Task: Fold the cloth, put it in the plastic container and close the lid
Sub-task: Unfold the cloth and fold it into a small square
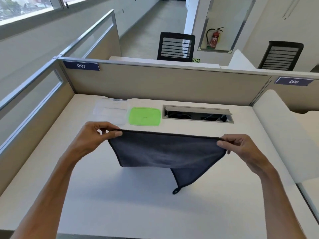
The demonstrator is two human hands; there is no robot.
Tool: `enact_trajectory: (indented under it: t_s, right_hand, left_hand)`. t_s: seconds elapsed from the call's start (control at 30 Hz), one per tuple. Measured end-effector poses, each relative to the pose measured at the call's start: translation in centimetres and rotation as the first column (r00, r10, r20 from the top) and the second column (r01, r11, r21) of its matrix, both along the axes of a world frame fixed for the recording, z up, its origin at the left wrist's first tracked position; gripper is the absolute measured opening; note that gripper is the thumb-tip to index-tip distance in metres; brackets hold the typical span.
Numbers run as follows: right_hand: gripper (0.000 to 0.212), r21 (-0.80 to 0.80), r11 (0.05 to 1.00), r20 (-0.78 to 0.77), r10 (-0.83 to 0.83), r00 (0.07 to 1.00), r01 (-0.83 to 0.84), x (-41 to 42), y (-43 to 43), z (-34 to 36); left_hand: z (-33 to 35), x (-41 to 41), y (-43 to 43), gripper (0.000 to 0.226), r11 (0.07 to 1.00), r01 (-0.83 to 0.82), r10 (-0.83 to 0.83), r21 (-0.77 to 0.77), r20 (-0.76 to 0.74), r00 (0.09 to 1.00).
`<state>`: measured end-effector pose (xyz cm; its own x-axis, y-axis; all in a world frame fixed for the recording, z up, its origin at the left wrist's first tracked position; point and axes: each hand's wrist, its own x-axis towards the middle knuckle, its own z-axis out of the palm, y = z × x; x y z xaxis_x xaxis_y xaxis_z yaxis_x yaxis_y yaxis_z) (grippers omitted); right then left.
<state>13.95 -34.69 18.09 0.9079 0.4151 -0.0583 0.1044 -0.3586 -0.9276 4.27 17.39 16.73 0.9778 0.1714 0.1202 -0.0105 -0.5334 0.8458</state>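
In the head view, centre frame, a dark grey, soft-napped cloth with black stitched edging [165, 150] hangs above the white desk [103, 195]. The left hand [96, 135] and right hand [241, 145] each pinch a top corner. Its looped lower corner reaches the desk. Behind, upper centre, lie a clear plastic container [111, 110] and, just beside it, a green rounded-square lid [145, 116], with an open cable tray [197, 113] to the right.

Bright window [25, 7] daylight, soft shadows, wide-angle bending at edges
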Motion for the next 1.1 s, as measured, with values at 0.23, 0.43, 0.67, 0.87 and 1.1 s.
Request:
enact_trajectory:
  t_s: [0.23,0.43,0.67,0.87,1.1]
  right_hand:
    - [0.012,-0.005,0.998,0.086,-0.064,0.994,0.065,3.2,0.2,2.2]
    - [0.013,-0.051,0.971,0.172,-0.22,0.96,0.232,7.4,2.8,2.8]
    - [0.021,0.103,0.926,0.243,-0.378,0.893,0.363,9.3,4.8,6.5]
    - [0.019,0.261,0.89,0.283,-0.441,0.852,0.374,7.0,4.2,9.9]
    - [0.01,0.247,0.903,0.259,-0.412,0.874,0.352,0.9,1.3,4.3]
  left_hand:
    - [1.6,4.4,0.6,0.019,1.0,0.024,-0.023,-0.011,0.085,0.996]
    - [2.3,10.5,-0.7,0.025,0.998,-0.059,0.056,0.034,0.096,0.994]
    - [6.7,14.0,-1.2,0.026,0.993,-0.114,0.118,-0.036,0.163,0.98]
    - [10.2,11.3,-1.5,0.023,0.988,-0.014,0.056,-0.152,0.27,0.961]
    - [5.0,2.0,-2.1,0.012,0.979,0.107,-0.081,-0.174,0.151,0.985]
